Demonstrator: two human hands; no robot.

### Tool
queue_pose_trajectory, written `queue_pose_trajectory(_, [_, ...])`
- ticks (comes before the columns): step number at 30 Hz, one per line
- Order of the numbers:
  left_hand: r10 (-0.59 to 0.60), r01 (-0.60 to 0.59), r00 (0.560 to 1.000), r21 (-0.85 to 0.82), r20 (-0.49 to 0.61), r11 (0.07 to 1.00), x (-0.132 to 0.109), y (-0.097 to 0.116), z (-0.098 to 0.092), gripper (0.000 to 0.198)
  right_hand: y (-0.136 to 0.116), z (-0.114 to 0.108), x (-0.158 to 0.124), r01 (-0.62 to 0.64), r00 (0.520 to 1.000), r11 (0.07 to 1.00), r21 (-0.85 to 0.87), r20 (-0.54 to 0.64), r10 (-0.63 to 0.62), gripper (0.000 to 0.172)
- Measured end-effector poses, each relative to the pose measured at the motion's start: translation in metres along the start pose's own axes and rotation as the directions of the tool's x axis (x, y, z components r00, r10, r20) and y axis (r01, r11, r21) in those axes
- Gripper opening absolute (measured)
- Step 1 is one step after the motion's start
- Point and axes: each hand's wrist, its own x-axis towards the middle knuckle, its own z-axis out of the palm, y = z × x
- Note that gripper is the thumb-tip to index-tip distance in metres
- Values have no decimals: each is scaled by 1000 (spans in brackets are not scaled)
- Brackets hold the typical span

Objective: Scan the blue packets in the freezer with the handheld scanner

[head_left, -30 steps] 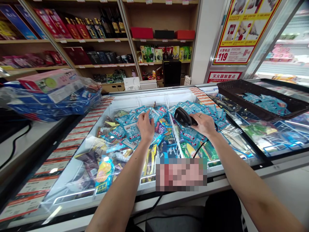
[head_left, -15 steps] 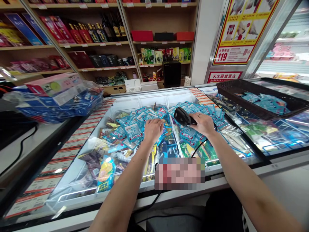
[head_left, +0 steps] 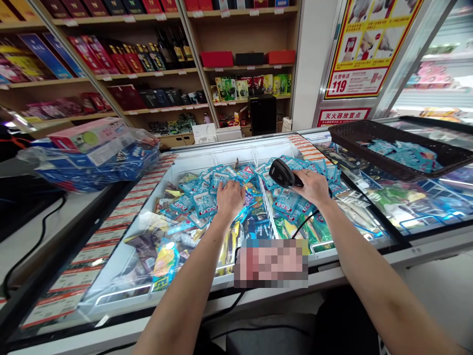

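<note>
My right hand (head_left: pixel 314 188) is wrapped round the grip of a black barcode scanner (head_left: pixel 281 173), whose head points left over a heap of small blue packets. To its left, my left hand (head_left: pixel 230 198) rests palm down on the heap, fingers stretched forward and slightly apart. One blue packet (head_left: pixel 219 182) lies at its fingertips, partly covered by them. More blue packets (head_left: pixel 205 203) spread around both hands on the chest freezer (head_left: pixel 148 217), which has a glass top. From the scanner a black cable (head_left: pixel 306 224) runs down toward me.
A dark woven basket (head_left: pixel 354 148) holding similar blue packets stands at the right. On the left sits a plastic-wrapped stack of boxes (head_left: pixel 99 153). A blurred-out patch (head_left: pixel 271 264) covers something at the front edge. Stocked shelves (head_left: pixel 155 71) line the back.
My left hand has shifted slightly left, and its fingers have straightened from a curled pose onto the packets. The scanner has moved slightly right and up in my right hand. The view has shifted a little.
</note>
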Motion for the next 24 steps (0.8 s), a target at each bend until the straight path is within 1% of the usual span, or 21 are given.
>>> queue_pose_trajectory(2, [55, -56, 998, -32, -14, 998, -2, 4, -4, 36, 1, 0, 0, -15, 1000, 1000, -1, 10, 15, 40])
queue_pose_trajectory(5, [130, -127, 991, -138, 10, 982, -6, 15, -12, 34, 1, -1, -1, -44, 999, 999, -3, 20, 44, 38])
queue_pose_trajectory(7, [124, -110, 991, -237, 43, 965, -9, 26, -16, 35, 2, -1, -1, -64, 998, 998, -9, 22, 64, 37])
queue_pose_trajectory(9, [132, -93, 988, -359, 84, 929, -12, 38, -20, 36, 3, -1, -2, -94, 995, 995, -23, 17, 94, 37])
queue_pose_trajectory(12, [225, -114, 962, -519, 156, 847, -16, 58, -24, 40, 5, -1, -3, -138, 990, 990, -35, 5, 138, 37])
queue_pose_trajectory(14, [292, -129, 935, -577, 200, 807, -18, 69, -26, 44, 5, -2, -4, -148, 989, 989, -31, -1, 148, 38])
queue_pose_trajectory(16, [325, -136, 917, -585, 232, 799, -20, 79, -26, 52, 5, -2, -4, -145, 989, 989, -24, 1, 145, 38])
queue_pose_trajectory(20, [365, -175, 884, -517, 293, 838, -20, 88, -23, 75, 4, -2, -3, -138, 990, 990, -20, 16, 138, 37])
queue_pose_trajectory(22, [383, -205, 872, -483, 304, 851, -19, 89, -22, 80, 3, -2, -3, -133, 991, 991, -26, 25, 133, 38])
queue_pose_trajectory(24, [390, -226, 871, -464, 297, 857, -18, 89, -21, 79, 4, -1, -3, -117, 993, 993, -31, 31, 118, 39])
